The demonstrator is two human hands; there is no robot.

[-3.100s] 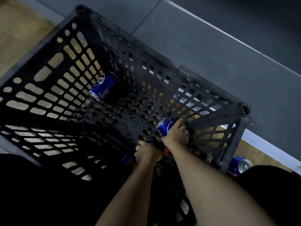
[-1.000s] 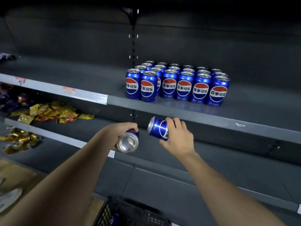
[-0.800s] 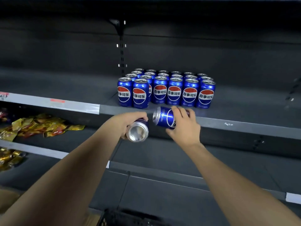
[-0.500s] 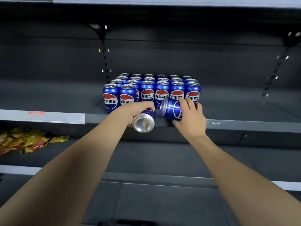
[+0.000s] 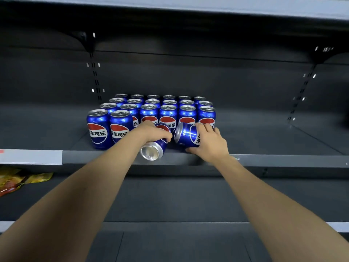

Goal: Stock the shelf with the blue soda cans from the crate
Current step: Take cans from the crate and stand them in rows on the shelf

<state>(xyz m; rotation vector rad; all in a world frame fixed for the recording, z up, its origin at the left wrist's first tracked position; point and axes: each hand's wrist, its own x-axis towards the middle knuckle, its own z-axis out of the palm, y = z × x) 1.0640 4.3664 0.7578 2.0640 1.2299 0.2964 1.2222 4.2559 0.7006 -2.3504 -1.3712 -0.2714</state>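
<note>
Several blue soda cans (image 5: 98,129) stand upright in rows on the dark grey shelf (image 5: 283,159). My left hand (image 5: 151,132) grips one blue can (image 5: 153,150) tilted toward me, its silver end facing the camera, over the shelf's front edge. My right hand (image 5: 209,141) holds a second blue can (image 5: 186,136) lying sideways, silver end pointing left, just in front of the front row. The two held cans are close together but apart. The crate is out of view.
The shelf is bare to the right (image 5: 273,137) and left (image 5: 37,129) of the cans. An upper shelf (image 5: 188,6) overhangs. Yellow and red snack packets (image 5: 20,181) lie on the lower shelf at left. Slotted uprights (image 5: 94,72) run down the back wall.
Both hands have lifted from the crate with a can each and reached forward to the shelf's front edge. The view has tilted up from the crate to the shelf.
</note>
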